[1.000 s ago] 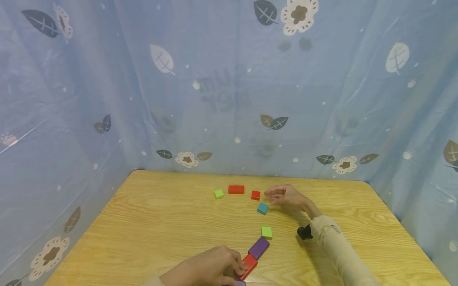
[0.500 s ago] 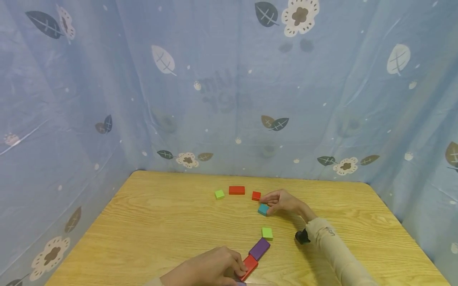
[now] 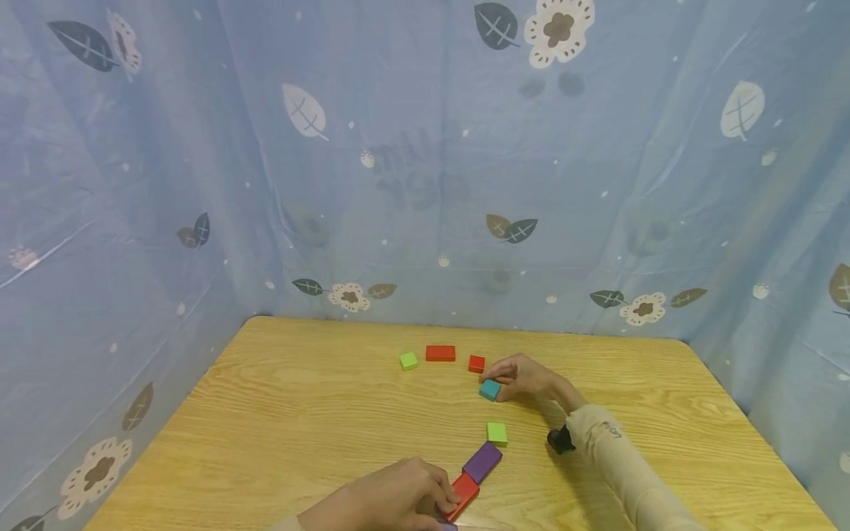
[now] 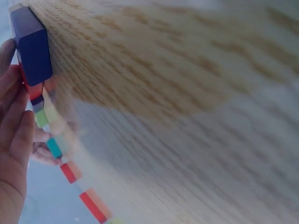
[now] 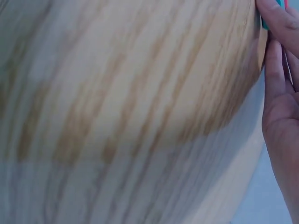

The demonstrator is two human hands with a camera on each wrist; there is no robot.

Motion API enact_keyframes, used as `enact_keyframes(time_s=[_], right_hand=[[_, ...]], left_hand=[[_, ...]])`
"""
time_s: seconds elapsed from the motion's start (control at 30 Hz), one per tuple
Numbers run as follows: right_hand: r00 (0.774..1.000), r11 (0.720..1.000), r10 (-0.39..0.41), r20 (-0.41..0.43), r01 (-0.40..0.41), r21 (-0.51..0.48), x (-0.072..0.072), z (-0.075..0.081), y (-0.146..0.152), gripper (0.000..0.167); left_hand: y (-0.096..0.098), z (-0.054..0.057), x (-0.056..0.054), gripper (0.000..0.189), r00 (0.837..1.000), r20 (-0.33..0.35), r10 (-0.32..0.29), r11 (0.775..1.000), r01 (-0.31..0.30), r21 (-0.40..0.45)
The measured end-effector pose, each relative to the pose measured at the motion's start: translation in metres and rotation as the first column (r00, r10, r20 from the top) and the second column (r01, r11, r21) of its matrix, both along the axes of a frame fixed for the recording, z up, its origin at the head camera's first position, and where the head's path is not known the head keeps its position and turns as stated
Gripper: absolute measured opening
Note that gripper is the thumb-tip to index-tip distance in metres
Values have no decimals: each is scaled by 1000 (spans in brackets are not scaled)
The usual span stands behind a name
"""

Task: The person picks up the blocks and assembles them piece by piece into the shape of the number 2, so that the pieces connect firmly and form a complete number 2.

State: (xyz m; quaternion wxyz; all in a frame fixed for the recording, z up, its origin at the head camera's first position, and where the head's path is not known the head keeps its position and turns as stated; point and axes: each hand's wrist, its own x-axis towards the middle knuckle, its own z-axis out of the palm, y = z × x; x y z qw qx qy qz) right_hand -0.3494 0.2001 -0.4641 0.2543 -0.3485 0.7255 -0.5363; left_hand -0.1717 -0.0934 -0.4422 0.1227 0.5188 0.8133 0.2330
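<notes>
At the lower middle of the head view my left hand (image 3: 388,494) grips a red rectangular block (image 3: 464,495) with curled fingers. A purple block (image 3: 482,462) adjoins its far end. Another purple block (image 4: 36,51) looms close in the left wrist view, near the left thumb; in the head view the hand and frame edge mostly hide it. Farther back, my right hand (image 3: 527,375) pinches a small teal block (image 3: 490,390) between thumb and fingers. In the right wrist view only a sliver of teal shows beside the fingers.
A light green block (image 3: 496,434) sits between the purple and teal blocks. Beyond the teal one lie a small red block (image 3: 476,363), a longer red block (image 3: 440,353) and another green block (image 3: 408,361). A patterned blue curtain (image 3: 412,221) surrounds the wooden table (image 3: 299,413).
My right hand has moved left and toward me from beside the small red block, and its fingers have closed round the teal block. The left hand stays at the red block.
</notes>
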Motion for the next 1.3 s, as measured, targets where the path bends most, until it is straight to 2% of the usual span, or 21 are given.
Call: enact_keyframes(time_s=[0.13, 0.33, 0.5, 0.8, 0.9, 1.3], right_hand=[[999, 1000, -17, -42, 17, 10, 0, 0, 0, 39], [989, 990, -125, -80, 130, 59, 3, 2, 3, 34], [970, 972, -207, -125, 218, 84, 4, 9, 9, 30], [926, 941, -332, -179, 338, 2, 14, 20, 12, 31], [921, 940, -338, -193, 341, -20, 21, 20, 8, 28], [939, 961, -277, -203, 268, -71, 54, 16, -10, 23]], left_hand=[[-1, 0, 0, 23, 1000, -15, 3, 1000, -3, -11], [-1, 0, 1, 23, 999, -38, -6, 1000, 6, -5], [-1, 0, 2, 23, 997, -75, -11, 1000, 12, 12], [-1, -2, 2, 23, 997, -79, -6, 1000, 7, 19], [-1, -2, 2, 23, 998, -68, -2, 1000, 3, 19], [-1, -1, 2, 26, 997, -74, 4, 1000, -3, 14]])
